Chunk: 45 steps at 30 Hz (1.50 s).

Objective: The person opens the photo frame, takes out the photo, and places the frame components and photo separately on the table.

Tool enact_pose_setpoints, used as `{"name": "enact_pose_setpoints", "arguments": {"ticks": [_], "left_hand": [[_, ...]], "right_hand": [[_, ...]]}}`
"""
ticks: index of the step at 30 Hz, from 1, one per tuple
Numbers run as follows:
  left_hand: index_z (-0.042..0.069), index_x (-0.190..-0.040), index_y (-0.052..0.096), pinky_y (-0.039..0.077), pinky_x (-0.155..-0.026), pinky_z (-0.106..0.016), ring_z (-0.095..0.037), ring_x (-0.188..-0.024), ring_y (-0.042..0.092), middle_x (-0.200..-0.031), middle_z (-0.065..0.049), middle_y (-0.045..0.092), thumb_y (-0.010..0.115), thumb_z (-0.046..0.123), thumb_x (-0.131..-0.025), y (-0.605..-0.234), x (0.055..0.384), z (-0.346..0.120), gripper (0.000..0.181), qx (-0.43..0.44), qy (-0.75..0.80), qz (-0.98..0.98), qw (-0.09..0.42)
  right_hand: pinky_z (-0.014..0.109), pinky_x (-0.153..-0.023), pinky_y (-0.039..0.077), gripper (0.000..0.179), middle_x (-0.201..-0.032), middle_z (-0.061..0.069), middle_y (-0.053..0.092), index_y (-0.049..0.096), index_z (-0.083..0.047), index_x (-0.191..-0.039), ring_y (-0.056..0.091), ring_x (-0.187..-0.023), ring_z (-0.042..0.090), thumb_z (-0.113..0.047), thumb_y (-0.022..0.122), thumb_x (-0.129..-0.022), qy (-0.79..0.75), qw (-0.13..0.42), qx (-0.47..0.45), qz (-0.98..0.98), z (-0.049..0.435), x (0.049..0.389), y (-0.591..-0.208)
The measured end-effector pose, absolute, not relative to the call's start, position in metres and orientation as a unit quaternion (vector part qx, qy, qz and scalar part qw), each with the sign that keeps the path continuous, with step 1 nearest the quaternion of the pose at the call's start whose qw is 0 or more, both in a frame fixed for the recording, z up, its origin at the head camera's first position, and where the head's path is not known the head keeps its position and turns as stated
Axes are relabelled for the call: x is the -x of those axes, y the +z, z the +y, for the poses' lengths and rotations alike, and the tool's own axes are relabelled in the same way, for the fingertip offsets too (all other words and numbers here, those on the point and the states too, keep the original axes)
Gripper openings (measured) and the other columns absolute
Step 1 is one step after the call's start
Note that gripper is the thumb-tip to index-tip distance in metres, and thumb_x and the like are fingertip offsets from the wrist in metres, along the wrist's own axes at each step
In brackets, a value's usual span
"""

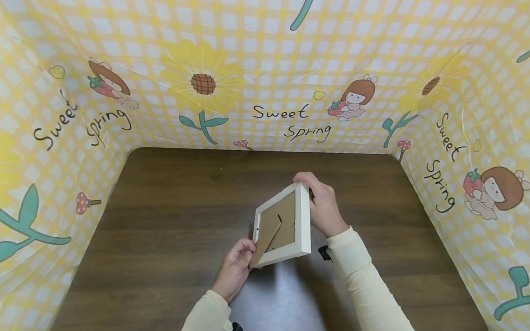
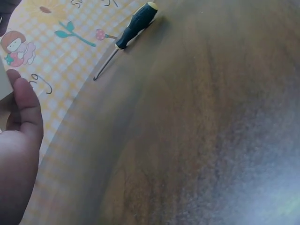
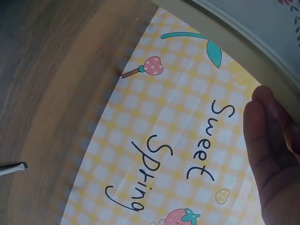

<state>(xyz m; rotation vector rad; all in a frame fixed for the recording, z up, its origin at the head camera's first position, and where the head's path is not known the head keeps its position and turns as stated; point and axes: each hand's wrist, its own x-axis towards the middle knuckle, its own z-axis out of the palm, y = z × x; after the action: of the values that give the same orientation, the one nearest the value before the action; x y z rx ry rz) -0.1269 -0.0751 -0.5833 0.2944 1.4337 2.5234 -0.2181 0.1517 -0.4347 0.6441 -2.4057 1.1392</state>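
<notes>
A white picture frame is held tilted above the table, its brown back panel towards the head camera. A brown stand leg slants across that panel. At the lower left corner, my left hand pinches the frame and the leg's end between thumb and fingers. My right hand grips the upper right side, its fingers partly hidden behind. In the right wrist view, part of the frame's front shows a pale picture with red at the corner.
A screwdriver with a dark green and yellow handle lies on the wooden table; the head view does not show it. A flat metal tip enters the right wrist view. Yellow checked cloth walls the back and sides.
</notes>
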Motion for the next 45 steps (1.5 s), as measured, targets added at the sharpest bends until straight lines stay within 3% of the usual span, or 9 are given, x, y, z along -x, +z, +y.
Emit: {"name": "enact_pose_setpoints", "arguments": {"ticks": [7,14,17,21,26,32,36,39,45], "left_hand": [[0.012,-0.103,0.063,0.05,-0.082,-0.03,-0.016,-0.097,0.058,-0.111,-0.009,0.053,0.044,0.007,-0.108,-0.582,0.132,-0.074,0.021,-0.026,0.874,0.48,0.067],[0.005,-0.112,0.065,0.048,-0.093,-0.032,-0.019,-0.106,0.059,-0.12,-0.01,0.058,0.032,0.0,-0.103,-0.577,0.136,-0.081,0.034,-0.056,0.901,0.425,0.067],[0.001,-0.117,0.062,0.046,-0.096,-0.033,-0.02,-0.114,0.057,-0.129,-0.012,0.058,0.026,-0.003,-0.097,-0.576,0.137,-0.085,0.041,-0.083,0.902,0.418,0.063],[-0.011,-0.119,0.055,0.045,-0.1,-0.032,-0.02,-0.132,0.051,-0.147,-0.025,0.047,0.024,-0.013,-0.083,-0.576,0.137,-0.084,0.048,-0.096,0.895,0.432,0.047],[-0.023,-0.119,0.045,0.044,-0.098,-0.025,-0.018,-0.138,0.045,-0.15,-0.035,0.037,0.028,-0.026,-0.064,-0.575,0.137,-0.078,0.058,-0.086,0.86,0.502,0.007],[-0.016,-0.123,0.048,0.042,-0.099,-0.021,-0.029,-0.142,0.037,-0.153,-0.031,0.036,0.05,-0.026,-0.075,-0.574,0.136,-0.074,0.049,-0.098,0.816,0.569,-0.027],[-0.01,-0.123,0.053,0.045,-0.097,-0.022,-0.029,-0.139,0.042,-0.157,-0.028,0.032,0.066,-0.019,-0.083,-0.577,0.135,-0.072,0.043,-0.101,0.792,0.6,-0.036],[-0.01,-0.124,0.056,0.048,-0.095,-0.023,-0.02,-0.132,0.052,-0.157,-0.024,0.034,0.068,-0.018,-0.085,-0.58,0.135,-0.07,0.041,-0.09,0.786,0.61,-0.05],[-0.007,-0.123,0.067,0.053,-0.087,-0.023,-0.015,-0.12,0.061,-0.148,-0.022,0.049,0.072,-0.016,-0.084,-0.579,0.135,-0.07,0.04,-0.081,0.75,0.647,-0.108]], "right_hand": [[0.038,-0.057,0.042,0.019,-0.068,0.003,0.05,0.061,-0.012,-0.111,0.05,-0.062,0.019,-0.001,0.056,-0.096,0.399,0.24,-0.201,-0.862,0.152,0.218,-0.437],[0.036,-0.051,0.038,0.021,-0.065,0.003,0.049,0.06,-0.008,-0.109,0.045,-0.055,0.019,0.003,0.056,-0.092,0.399,0.27,-0.191,-0.855,0.154,0.219,-0.442],[0.035,-0.05,0.038,0.021,-0.063,0.004,0.049,0.059,-0.008,-0.108,0.044,-0.054,0.018,0.003,0.055,-0.091,0.401,0.275,-0.183,-0.855,0.154,0.219,-0.444],[0.035,-0.05,0.037,0.022,-0.062,0.004,0.048,0.06,-0.008,-0.107,0.044,-0.053,0.018,0.003,0.055,-0.089,0.402,0.28,-0.17,-0.855,0.154,0.22,-0.445],[0.034,-0.049,0.036,0.022,-0.061,0.003,0.047,0.06,-0.008,-0.107,0.042,-0.052,0.018,0.004,0.055,-0.089,0.397,0.284,-0.161,-0.858,0.154,0.22,-0.446],[0.035,-0.05,0.037,0.019,-0.06,0.004,0.048,0.06,-0.007,-0.106,0.045,-0.053,0.019,0.003,0.055,-0.09,0.394,0.299,-0.15,-0.856,0.154,0.221,-0.446],[0.037,-0.051,0.038,0.019,-0.062,0.006,0.051,0.06,-0.006,-0.106,0.048,-0.054,0.022,0.003,0.054,-0.09,0.395,0.305,-0.146,-0.854,0.154,0.221,-0.444],[0.037,-0.052,0.04,0.021,-0.064,0.007,0.054,0.06,-0.006,-0.105,0.05,-0.056,0.023,0.005,0.053,-0.089,0.394,0.307,-0.144,-0.855,0.154,0.221,-0.443],[0.035,-0.048,0.035,0.027,-0.06,0.004,0.049,0.061,-0.006,-0.104,0.046,-0.053,0.021,0.009,0.051,-0.084,0.397,0.311,-0.136,-0.853,0.155,0.221,-0.444]]}}
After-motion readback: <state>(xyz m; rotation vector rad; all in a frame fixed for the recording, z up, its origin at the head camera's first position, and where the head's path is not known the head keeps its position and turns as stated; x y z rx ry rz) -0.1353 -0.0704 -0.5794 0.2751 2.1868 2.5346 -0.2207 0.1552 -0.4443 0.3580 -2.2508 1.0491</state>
